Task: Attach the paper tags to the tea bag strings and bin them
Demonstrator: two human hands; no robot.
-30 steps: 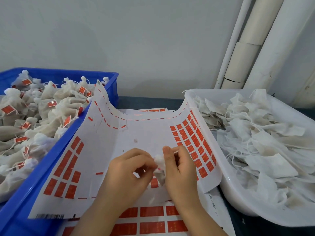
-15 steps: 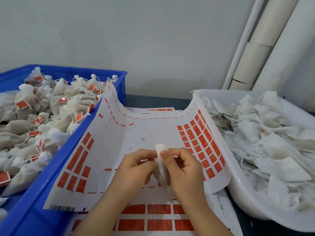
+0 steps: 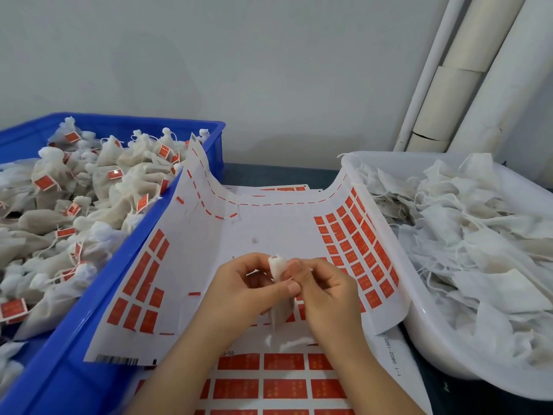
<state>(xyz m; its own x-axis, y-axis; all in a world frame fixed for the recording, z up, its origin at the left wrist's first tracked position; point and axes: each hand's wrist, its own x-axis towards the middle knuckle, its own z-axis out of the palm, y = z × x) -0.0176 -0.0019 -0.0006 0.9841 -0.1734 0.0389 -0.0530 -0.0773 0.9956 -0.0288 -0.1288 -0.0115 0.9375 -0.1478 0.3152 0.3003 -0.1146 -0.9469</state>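
Centrally, both the left hand (image 3: 248,290) and right hand (image 3: 326,290) pinch one tea bag (image 3: 276,271) above the sticker sheet (image 3: 269,229), likely for tagging; blue bin (image 3: 89,319) at nine o'clock takes finished bags

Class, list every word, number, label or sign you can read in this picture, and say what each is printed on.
"1-1 0802-1600": right margin of the lower white sticker sheet, read sideways; the last digits are uncertain.
"-56": top edge of that sheet, partly hidden.
Barcode on the curled white sticker sheet: digits unreadable.
Orange-red rectangular paper tags: print too small to read.
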